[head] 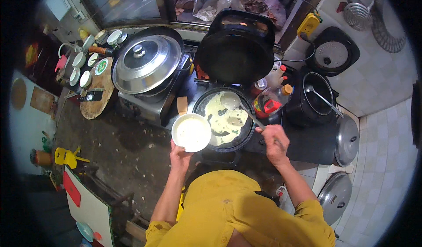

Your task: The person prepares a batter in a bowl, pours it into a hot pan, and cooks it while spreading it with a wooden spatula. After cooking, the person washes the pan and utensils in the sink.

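My left hand (pixel 180 156) grips the rim of a white bowl (pixel 192 132) that holds pale batter, at the near left edge of a round electric griddle (pixel 249 135). In my right hand (pixel 275 143) is the handle of a ladle (pixel 230 100), whose bowl rests in the batter on the hot plate. Pale batter (pixel 216 125) with green bits lies in an uneven layer there, with dark gaps showing through. Behind the plate, the griddle's black lid (pixel 235 55) stands raised. A wooden spatula (pixel 182 105) lies just left of the griddle, partly hidden by the bowl.
A lidded wok (pixel 148 65) sits on a gas stove (pixel 141 108) to the left. Beyond it are a wooden chopping board (pixel 95 105) with a cleaver (pixel 90 96) and several small bowls (pixel 79 60). Bottles (pixel 272 98) and a rice cooker (pixel 308 98) stand close on the right.
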A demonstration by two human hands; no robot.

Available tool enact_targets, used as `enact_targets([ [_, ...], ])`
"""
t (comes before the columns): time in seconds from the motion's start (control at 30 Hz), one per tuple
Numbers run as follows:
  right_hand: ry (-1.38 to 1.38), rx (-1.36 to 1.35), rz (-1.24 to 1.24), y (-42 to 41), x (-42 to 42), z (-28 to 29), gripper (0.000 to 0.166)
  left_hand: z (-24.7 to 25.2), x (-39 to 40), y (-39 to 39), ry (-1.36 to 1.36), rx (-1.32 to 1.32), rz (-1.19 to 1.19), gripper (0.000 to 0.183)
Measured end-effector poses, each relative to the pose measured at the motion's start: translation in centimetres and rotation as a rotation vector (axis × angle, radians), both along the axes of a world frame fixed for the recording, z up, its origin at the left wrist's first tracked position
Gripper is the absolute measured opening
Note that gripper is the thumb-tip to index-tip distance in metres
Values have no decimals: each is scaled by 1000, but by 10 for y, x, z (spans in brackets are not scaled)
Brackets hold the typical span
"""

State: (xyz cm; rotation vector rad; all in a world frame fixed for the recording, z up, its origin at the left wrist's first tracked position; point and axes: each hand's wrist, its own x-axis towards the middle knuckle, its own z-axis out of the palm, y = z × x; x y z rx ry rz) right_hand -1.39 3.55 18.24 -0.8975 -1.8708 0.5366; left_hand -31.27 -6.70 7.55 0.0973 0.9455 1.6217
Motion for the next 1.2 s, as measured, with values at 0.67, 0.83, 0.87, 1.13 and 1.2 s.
enact_targets([
  [0.67, 114, -404, 137, -13, -29, 2, 12, -9, 28, 16, 14, 1, -91, 73],
  [0.83, 594, -739, 60, -2, -40, 8, 17, -15, 21, 7, -17, 30, -65, 81],
  [0.87, 586, -735, 48, 2, -41, 6, 17, -13, 19, 3, -20, 43, -61, 81],
  [1.13, 236, -424, 120, 19, -77, -19, 14, -10, 0, -36, -4, -34, 47, 79],
  [1.2, 85, -282, 142, 28, -82, -32, 14, -8, -5, -45, 6, -25, 71, 77],
])
